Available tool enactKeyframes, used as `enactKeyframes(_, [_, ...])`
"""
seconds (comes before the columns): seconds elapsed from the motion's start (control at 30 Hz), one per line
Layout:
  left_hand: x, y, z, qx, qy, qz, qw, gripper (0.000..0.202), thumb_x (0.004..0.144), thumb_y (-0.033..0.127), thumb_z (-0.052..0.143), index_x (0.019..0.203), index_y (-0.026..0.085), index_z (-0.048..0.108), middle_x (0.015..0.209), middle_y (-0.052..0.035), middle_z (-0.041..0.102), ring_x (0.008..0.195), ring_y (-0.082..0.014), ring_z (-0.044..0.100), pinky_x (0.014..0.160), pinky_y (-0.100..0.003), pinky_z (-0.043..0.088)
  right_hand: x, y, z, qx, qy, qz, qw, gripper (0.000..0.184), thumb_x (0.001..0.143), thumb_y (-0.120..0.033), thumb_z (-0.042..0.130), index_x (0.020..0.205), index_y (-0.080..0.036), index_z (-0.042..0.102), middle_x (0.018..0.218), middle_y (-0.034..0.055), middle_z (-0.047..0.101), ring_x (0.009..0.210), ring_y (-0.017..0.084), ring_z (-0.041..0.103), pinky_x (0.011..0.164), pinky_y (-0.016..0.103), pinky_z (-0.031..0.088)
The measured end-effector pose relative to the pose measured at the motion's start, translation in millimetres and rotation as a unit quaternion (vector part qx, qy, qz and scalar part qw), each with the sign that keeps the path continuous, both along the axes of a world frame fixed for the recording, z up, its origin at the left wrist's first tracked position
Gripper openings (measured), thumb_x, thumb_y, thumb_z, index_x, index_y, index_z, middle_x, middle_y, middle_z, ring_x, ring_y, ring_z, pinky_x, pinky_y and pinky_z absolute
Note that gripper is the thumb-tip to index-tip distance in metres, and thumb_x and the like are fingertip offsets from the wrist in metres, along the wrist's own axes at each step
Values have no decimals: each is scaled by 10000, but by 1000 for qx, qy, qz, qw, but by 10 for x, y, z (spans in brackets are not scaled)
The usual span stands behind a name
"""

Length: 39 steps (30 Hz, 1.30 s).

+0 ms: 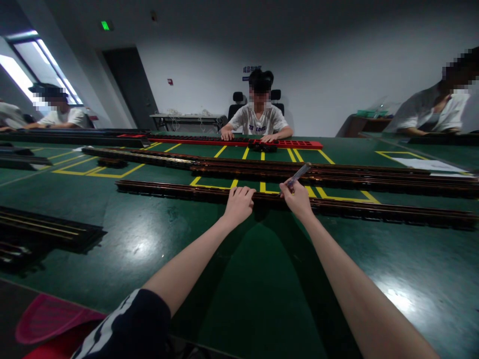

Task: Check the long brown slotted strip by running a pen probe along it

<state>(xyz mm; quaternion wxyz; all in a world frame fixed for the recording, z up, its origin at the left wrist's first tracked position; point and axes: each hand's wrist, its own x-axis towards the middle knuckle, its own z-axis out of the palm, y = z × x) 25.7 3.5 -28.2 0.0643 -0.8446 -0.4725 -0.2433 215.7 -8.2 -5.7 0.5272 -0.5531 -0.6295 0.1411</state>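
Clasped between the fingers of the right hand [298, 199], a clear pen-like tool [301, 172] is held slantwise, its lower end set at a long dark strip [266, 199] laid crosswise on the green table [149, 259]. By the left hand [240, 204] the same strip is touched just beside, though whether it is gripped cannot be told. Beyond, similar strips [337, 178] are laid near yellow markings [263, 187], and a red rail [307, 145] is placed before a seated co-worker [260, 119].
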Motion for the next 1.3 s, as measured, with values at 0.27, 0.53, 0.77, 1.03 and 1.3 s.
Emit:
enactKeyframes(0.27, [7, -3, 3, 6, 6, 4, 1000, 360, 856, 146, 413, 1174, 192, 576, 1171, -69, 637, 1129, -223, 547, 1065, -450, 346, 4, 16, 2, -5, -4, 3, 1000, 299, 831, -496, 510, 761, -205, 515, 603, 30, 599, 571, 192, 585, 582, 317, 455])
enactKeyframes(0.53, [12, -4, 4, 8, 1, 4, 1000, 361, 859, 145, 409, 1170, 198, 583, 1158, -66, 645, 1112, -221, 554, 1056, -449, 355, 10, 37, -33, 0, -18, 10, 1000, 287, 848, -485, 484, 765, -211, 508, 624, 28, 597, 593, 186, 582, 583, 307, 453])
enactKeyframes(0.77, [7, -2, -6, 6, -5, -2, 1000, 366, 868, 151, 398, 1185, 196, 577, 1172, -64, 641, 1132, -218, 552, 1063, -443, 352, 18, 37, -58, -9, -5, 13, 1000, 264, 864, -461, 471, 814, -204, 503, 668, 36, 604, 622, 198, 591, 604, 322, 461])
enactKeyframes(1.03, [9, -16, 18, 3, 2, 6, 1000, 368, 866, 133, 395, 1179, 195, 578, 1167, -62, 642, 1126, -216, 553, 1061, -435, 356, 4, 21, -37, -26, 3, 18, 999, 228, 856, -432, 470, 808, -210, 483, 675, 34, 590, 624, 196, 570, 601, 320, 444])
enactKeyframes(1.3, [7, -8, 11, 12, 6, 6, 1000, 374, 855, 114, 408, 1181, 169, 583, 1154, -82, 644, 1110, -229, 552, 1042, -438, 364, -7, 40, -33, -32, 0, 3, 999, 153, 849, -346, 489, 788, -205, 483, 647, 27, 579, 619, 192, 565, 604, 314, 432])
